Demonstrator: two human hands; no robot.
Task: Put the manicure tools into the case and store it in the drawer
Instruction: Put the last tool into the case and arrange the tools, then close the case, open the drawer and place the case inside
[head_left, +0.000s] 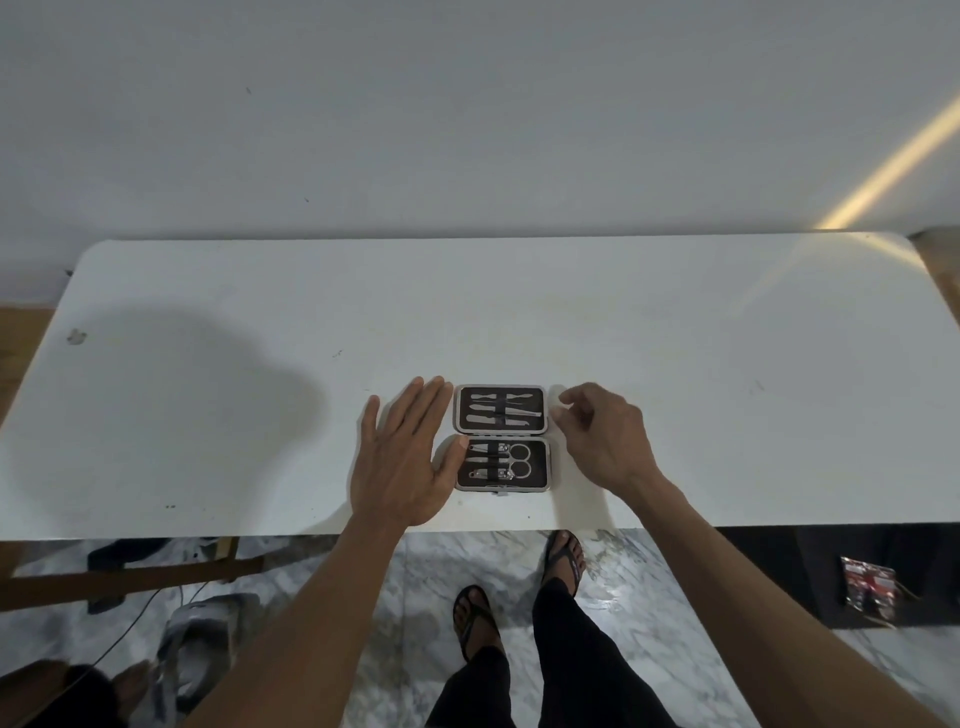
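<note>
Left hand (400, 457) flat, fingers spread, thumb steadying the case (501, 437) | right hand (602, 434) loosely curled, empty | case open on surface (727, 389), tools (500, 410) strapped inside, ready for closing

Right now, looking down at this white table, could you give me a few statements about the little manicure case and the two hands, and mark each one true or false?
1. The dark, metal-rimmed manicure case lies open on the white table. True.
2. Its pockets are bare. False: metal manicure tools sit under straps in both halves.
3. The left hand is flat with straight fingers, beside the case. True.
4. The right hand grips small round-handled scissors. False: the scissors lie in the near half; that hand holds nothing.
</note>
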